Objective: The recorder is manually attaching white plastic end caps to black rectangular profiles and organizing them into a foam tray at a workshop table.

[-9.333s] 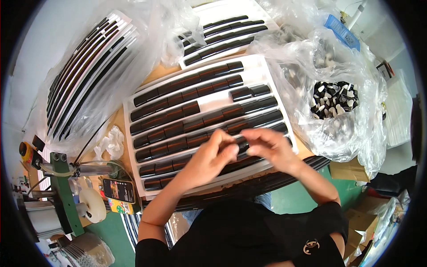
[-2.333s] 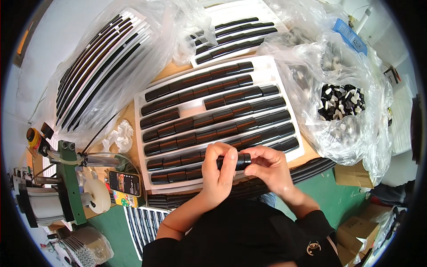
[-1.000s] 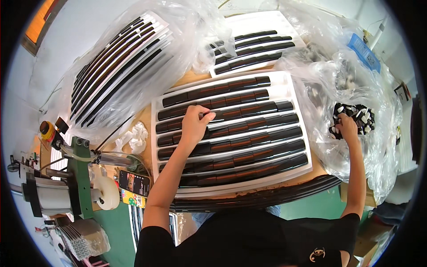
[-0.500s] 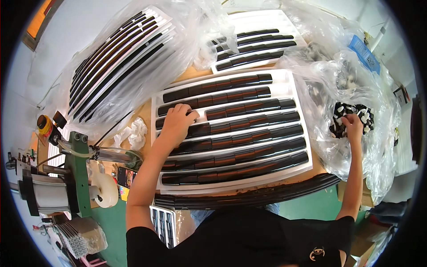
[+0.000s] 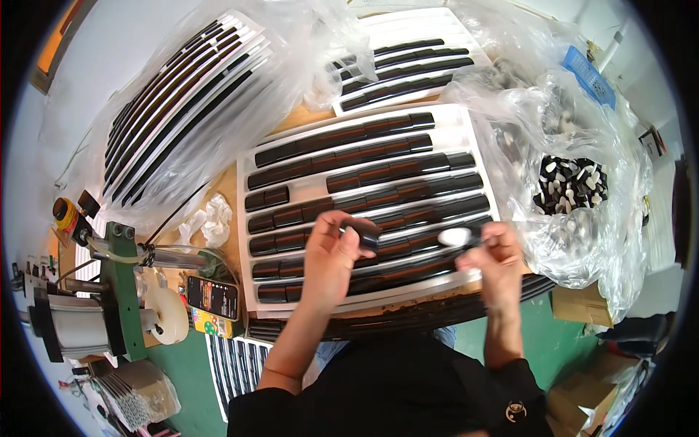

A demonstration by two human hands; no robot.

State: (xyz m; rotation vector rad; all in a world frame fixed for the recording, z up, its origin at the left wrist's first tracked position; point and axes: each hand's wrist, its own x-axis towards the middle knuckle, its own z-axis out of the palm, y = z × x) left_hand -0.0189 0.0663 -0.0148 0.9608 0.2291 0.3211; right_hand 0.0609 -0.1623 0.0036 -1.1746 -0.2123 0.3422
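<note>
Currently a small black block (image 5: 368, 239) is pinched at the fingertips of the left hand (image 5: 331, 251), held just above the white tray (image 5: 466, 131) near its front edge. Right hand (image 5: 495, 255) is closed on a small white piece (image 5: 455, 236), blurred, over the tray's front right corner. Rows of dark brown strips (image 5: 364, 175) fill the tray. Clear bag of black-and-white parts (image 5: 571, 186) sits at the bench's right edge; a phone (image 5: 212, 297) lies front left.

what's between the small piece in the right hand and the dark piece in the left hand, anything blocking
Nothing visible. The left hand pinches a small dark piece and the right hand holds a pale piece; only open air above the white tray separates them.
</note>
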